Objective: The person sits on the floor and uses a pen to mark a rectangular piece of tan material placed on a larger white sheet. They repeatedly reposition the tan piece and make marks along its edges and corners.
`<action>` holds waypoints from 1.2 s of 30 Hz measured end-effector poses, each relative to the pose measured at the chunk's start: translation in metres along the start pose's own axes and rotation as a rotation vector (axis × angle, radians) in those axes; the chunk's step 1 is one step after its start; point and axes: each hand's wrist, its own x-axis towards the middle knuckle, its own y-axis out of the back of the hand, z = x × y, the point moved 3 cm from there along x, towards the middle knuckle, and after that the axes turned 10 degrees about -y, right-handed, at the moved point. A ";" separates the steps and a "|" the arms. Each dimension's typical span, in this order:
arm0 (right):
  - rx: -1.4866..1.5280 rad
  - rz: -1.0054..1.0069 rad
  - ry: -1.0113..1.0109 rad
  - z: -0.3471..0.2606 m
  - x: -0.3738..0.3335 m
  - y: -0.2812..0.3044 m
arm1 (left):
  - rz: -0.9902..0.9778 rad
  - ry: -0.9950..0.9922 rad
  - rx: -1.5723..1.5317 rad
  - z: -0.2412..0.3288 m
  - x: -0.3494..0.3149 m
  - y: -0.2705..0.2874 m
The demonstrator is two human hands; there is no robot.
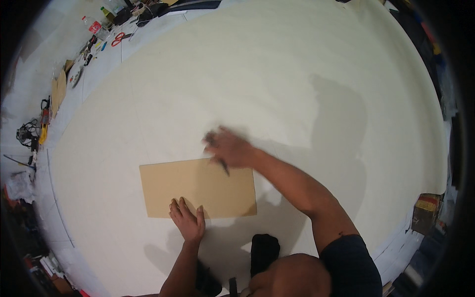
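A tan rectangular sheet of cardboard (163,183) lies flat on a large cream-coloured sheet (237,64). My left hand (188,220) rests on the cardboard's near edge, fingers apart and pressed down, holding nothing. Over the cardboard's far edge, right of its middle, is my right hand (232,148), smeared by motion. A slim dark pen-like tool (225,168) sticks out below its fingers, its tip over the cardboard. Motion blur hides its exact kind and whether it touches the surface.
Red-handled scissors (118,39), a clear plastic bottle (96,28) and small tools line the far left border. Farther down the left side lie a yellow-orange tool (44,126) and tangled black cable (27,132). A worn box (426,214) stands by the sheet's right edge.
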 end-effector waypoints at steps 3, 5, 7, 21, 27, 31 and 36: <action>-0.265 0.534 -0.388 0.132 -0.014 0.037 | -0.060 -0.030 0.021 0.005 0.001 -0.002; -0.285 0.698 -0.938 0.170 -0.040 0.110 | -0.055 0.002 0.088 -0.004 -0.003 0.004; -0.275 0.934 -1.028 0.186 -0.080 0.154 | -0.035 -0.014 0.120 -0.001 0.003 -0.006; -0.106 0.394 -0.384 0.094 -0.096 0.083 | 0.034 0.122 0.093 0.079 0.149 -0.045; -0.106 0.347 -0.410 0.107 -0.089 0.079 | 0.083 0.140 0.095 0.086 0.155 -0.048; -0.106 0.393 -0.420 0.109 -0.088 0.072 | 0.108 0.147 0.089 0.080 0.154 -0.052; -0.120 0.432 -0.425 0.111 -0.087 0.070 | 0.093 0.174 0.062 0.083 0.155 -0.050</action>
